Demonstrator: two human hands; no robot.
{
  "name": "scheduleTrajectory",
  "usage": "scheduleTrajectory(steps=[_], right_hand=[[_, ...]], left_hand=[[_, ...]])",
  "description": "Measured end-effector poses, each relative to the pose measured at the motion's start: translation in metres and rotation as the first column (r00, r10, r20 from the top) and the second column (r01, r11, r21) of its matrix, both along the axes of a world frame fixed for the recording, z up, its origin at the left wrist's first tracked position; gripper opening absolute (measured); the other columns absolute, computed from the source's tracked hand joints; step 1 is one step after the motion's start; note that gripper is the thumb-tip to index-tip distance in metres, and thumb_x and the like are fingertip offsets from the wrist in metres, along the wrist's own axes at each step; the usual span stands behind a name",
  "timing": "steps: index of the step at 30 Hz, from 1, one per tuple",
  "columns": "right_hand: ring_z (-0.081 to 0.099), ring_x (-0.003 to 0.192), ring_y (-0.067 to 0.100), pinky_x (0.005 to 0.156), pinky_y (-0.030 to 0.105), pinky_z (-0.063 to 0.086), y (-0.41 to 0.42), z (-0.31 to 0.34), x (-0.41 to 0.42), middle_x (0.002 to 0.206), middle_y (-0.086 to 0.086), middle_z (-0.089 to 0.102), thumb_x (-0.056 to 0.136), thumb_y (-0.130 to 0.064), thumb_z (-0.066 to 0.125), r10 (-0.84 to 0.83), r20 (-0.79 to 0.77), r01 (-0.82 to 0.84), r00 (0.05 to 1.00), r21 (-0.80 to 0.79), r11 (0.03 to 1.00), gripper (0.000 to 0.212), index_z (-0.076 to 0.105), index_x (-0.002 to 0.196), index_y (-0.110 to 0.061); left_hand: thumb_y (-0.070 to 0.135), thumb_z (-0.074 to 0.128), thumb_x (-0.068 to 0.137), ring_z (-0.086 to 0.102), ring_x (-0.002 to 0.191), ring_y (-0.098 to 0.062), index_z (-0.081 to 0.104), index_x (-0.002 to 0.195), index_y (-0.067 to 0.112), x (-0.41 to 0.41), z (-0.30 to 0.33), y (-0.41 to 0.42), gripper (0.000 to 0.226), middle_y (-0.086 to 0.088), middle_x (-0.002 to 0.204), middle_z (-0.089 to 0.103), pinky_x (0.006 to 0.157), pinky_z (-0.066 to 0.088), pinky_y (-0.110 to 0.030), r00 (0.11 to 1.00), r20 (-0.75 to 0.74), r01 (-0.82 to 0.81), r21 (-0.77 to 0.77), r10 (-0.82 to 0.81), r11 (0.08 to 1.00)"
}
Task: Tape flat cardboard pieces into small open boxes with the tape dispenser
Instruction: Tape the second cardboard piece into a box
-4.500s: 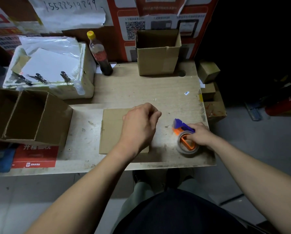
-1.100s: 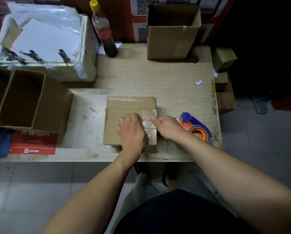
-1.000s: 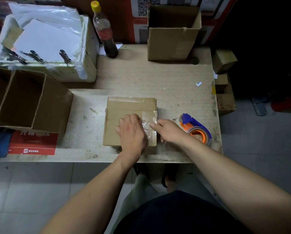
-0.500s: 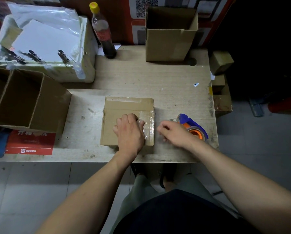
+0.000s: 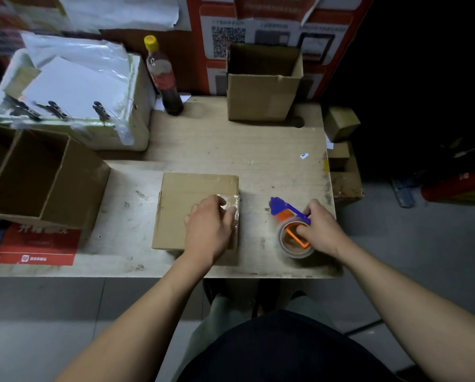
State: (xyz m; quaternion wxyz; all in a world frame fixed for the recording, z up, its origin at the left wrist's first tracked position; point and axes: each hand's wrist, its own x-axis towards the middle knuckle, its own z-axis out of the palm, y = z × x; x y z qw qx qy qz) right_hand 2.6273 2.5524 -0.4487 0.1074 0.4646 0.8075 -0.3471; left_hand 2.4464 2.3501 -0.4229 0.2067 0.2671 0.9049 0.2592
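Observation:
A small brown cardboard box [image 5: 186, 197] lies bottom-up near the table's front edge, with a strip of clear tape [image 5: 232, 201] across its right part. My left hand [image 5: 208, 228] presses down on the box, fingers over the tape. To the right, the blue and orange tape dispenser [image 5: 291, 224] with its tape roll stands on the table. My right hand [image 5: 320, 228] grips the dispenser, fingers curled into the roll's core.
An open box [image 5: 261, 89] stands at the back of the wooden table [image 5: 231, 144], a dark bottle [image 5: 163, 78] beside it. A white foam box [image 5: 137, 106] with papers and a large open carton [image 5: 73, 183] fill the left. Small boxes [image 5: 341, 124] sit off the right edge.
My right hand left the taped edge of the box, moved right and took hold of the tape dispenser. My left hand stays pressed on the box.

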Motion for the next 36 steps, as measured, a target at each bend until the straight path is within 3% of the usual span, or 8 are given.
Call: scheduleTrajectory(steps=[3,7,13,17,22,31,34,36], right_hand=[[0.057,0.096,0.006,0.077,0.018,0.047,-0.013,0.034,0.002,0.112,-0.004,0.057,0.078,-0.009,0.077,0.019,-0.348,-0.035,0.937,-0.039,0.999,0.052,0.052,0.118,-0.030],[0.048,0.104,0.001,0.089,0.006,0.037,-0.022,0.059,0.005,0.120,-0.012,0.044,0.073,0.003,0.075,0.252,-0.456,-0.199,0.854,0.162,0.967,0.085,0.051,0.144,-0.036],[0.044,0.105,0.012,0.082,0.031,0.053,-0.025,0.059,0.010,0.123,0.000,0.039,0.071,0.001,0.082,0.485,-0.391,-0.284,0.782,0.469,0.836,0.095,0.043,0.148,-0.038],[0.039,0.108,0.009,0.086,0.016,0.040,-0.024,0.061,0.012,0.123,0.004,0.040,0.068,0.004,0.082,0.500,-0.428,-0.270,0.753,0.492,0.828,0.099,0.043,0.150,-0.035],[0.045,0.106,0.021,0.085,0.029,0.045,-0.025,0.067,0.010,0.119,0.012,0.042,0.076,-0.008,0.078,0.658,-0.371,-0.295,0.655,0.677,0.675,0.083,0.043,0.150,-0.020],[0.049,0.099,0.033,0.077,0.046,0.052,0.013,0.055,0.040,0.115,0.017,0.044,0.070,0.010,0.078,0.665,-0.186,-0.296,0.724,0.786,0.543,0.090,0.046,0.150,-0.017],[0.049,0.088,0.035,0.073,0.042,0.043,-0.014,0.057,0.027,0.104,0.016,0.050,0.079,0.005,0.062,0.642,-0.143,-0.266,0.753,0.827,0.496,0.068,0.060,0.143,-0.017],[0.050,0.087,0.033,0.071,0.039,0.044,-0.029,0.053,0.013,0.100,0.013,0.048,0.082,-0.004,0.069,0.582,-0.062,-0.345,0.811,0.753,0.560,0.061,0.062,0.141,-0.020]], left_hand=[[0.052,0.063,0.095,0.067,0.080,-0.014,0.069,0.093,0.021,0.015,0.032,0.008,0.031,0.007,0.081,0.073,0.079,0.053,-0.036,0.920,0.389,-0.111,0.145,0.046,0.983],[0.050,0.064,0.097,0.059,0.063,-0.010,0.064,0.086,0.012,0.027,0.075,0.017,0.039,0.007,0.067,0.066,0.063,0.044,-0.026,0.529,0.847,-0.376,0.177,0.054,0.910],[0.036,0.074,0.093,0.066,0.065,-0.012,0.063,0.085,0.016,0.028,0.087,0.015,0.024,0.001,0.069,0.062,0.070,0.049,-0.029,0.428,0.900,-0.505,0.159,0.086,0.848],[0.025,0.076,0.092,0.063,0.068,-0.015,0.070,0.090,0.012,0.027,0.086,0.013,0.014,-0.006,0.080,0.068,0.064,0.053,-0.027,0.315,0.939,-0.607,0.090,0.136,0.789],[0.027,0.070,0.095,0.066,0.065,-0.012,0.075,0.081,0.017,0.031,0.077,0.011,0.018,0.005,0.068,0.073,0.073,0.057,-0.034,0.864,0.469,-0.331,0.249,0.186,0.910],[0.028,0.070,0.095,0.073,0.074,-0.006,0.076,0.084,0.018,-0.010,0.091,-0.007,0.016,0.009,0.072,0.076,0.078,0.056,-0.029,0.906,0.332,-0.359,0.276,0.262,0.891],[0.028,0.064,0.097,0.070,0.072,-0.016,0.073,0.086,0.016,0.012,0.096,0.009,0.018,0.003,0.071,0.074,0.065,0.050,-0.029,0.983,-0.093,-0.126,0.271,0.156,0.954],[0.022,0.066,0.085,0.060,0.058,-0.030,0.065,0.073,0.015,0.031,0.097,0.023,0.013,-0.004,0.060,0.063,0.049,0.034,-0.031,0.883,-0.462,0.179,0.157,-0.088,0.971]])
